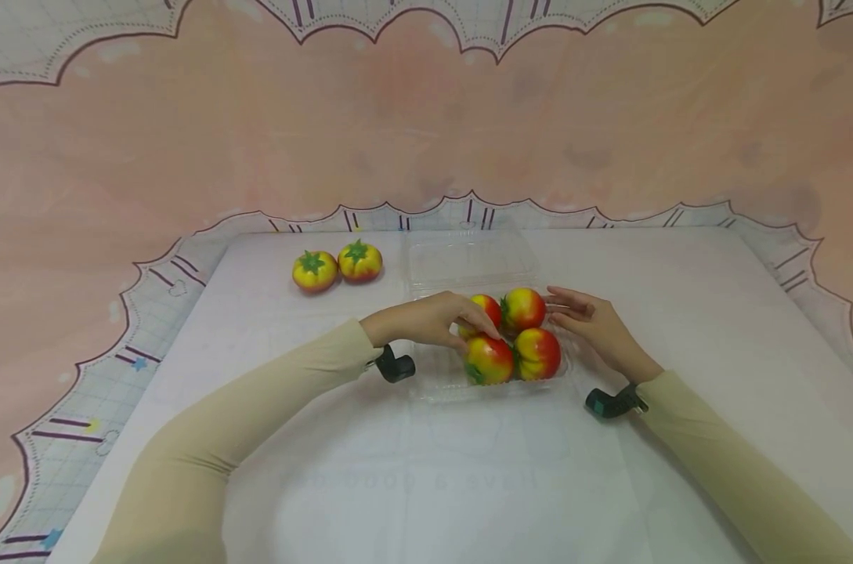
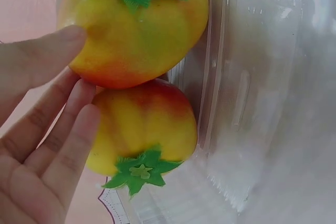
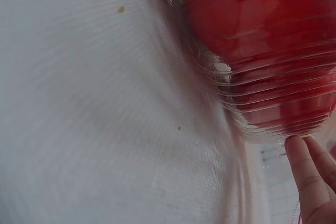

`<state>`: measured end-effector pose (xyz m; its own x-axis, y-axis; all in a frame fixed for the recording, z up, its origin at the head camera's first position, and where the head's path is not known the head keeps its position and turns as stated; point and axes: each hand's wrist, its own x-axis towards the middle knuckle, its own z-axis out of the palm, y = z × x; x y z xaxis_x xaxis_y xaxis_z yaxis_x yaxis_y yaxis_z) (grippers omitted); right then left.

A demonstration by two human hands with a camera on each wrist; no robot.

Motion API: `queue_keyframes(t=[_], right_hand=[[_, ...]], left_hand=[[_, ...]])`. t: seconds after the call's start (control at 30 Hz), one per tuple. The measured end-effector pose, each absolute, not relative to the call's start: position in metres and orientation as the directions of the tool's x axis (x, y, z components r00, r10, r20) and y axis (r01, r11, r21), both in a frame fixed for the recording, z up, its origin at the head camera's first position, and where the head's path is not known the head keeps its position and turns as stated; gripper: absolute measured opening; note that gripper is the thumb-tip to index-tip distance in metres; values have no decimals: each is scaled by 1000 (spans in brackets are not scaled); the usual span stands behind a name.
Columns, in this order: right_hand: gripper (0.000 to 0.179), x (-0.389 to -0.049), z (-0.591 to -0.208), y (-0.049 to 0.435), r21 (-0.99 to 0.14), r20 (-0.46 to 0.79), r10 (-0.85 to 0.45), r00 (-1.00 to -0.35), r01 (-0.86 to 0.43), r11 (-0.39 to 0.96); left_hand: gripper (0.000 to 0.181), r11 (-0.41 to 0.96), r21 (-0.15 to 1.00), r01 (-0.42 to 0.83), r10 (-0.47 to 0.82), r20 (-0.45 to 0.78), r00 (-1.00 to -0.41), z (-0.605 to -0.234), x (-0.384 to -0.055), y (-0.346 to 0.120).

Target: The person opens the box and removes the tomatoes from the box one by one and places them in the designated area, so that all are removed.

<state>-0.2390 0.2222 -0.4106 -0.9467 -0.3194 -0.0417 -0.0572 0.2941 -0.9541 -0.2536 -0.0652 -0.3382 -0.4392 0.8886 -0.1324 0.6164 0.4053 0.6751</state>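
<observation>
The left hand [image 1: 443, 317] reached over the clear plastic box [image 1: 436, 381] and held the near-left fruit [image 1: 492, 360], its thumb against one side and its fingers bent along the other, the gap between them about as wide as the fruit; how firm the hold was, I could not tell. The left wrist view showed the fingertips between that fruit and the far-left fruit [image 1: 488, 307], which lay just beside it with its green leaves turned the other way. The far-right fruit [image 1: 525, 309] and the near-right fruit [image 1: 539, 354] filled the right end, so that all four were in the box, bunched toward its right side. The right hand [image 1: 598, 325] had its fingers nearly straight and gripped nothing; a fingertip met the ribbed end wall of the box in the right wrist view. The transparent lid [image 1: 471, 260] was folded back on the far side. To the left of the lid, two more red-and-yellow fruits [image 1: 360, 263] sat side by side on the white tabletop [image 1: 370, 501], green leaves upward. Beige sleeves [image 1: 222, 423] covered both arms, and a peach-coloured cloth [image 1: 426, 125] hung behind the table
</observation>
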Motion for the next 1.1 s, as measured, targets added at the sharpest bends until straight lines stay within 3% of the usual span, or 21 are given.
queue_keyframes(t=[0.4,0.83,1.1], right_hand=[[55,-238,-410,223,-957,-46,-320,-946,-50,286],[56,-237,-410,223,-971,-37,-324,-945,-44,237],[54,-240,-410,223,-963,-25,-323,-946,-64,262]], left_hand=[[36,457,633,625,860,-135,-492,-334,-249,-62],[39,393,620,680,899,-104,-425,-338,-250,-62],[39,422,624,658,880,-107,-463,-335,-248,-63]])
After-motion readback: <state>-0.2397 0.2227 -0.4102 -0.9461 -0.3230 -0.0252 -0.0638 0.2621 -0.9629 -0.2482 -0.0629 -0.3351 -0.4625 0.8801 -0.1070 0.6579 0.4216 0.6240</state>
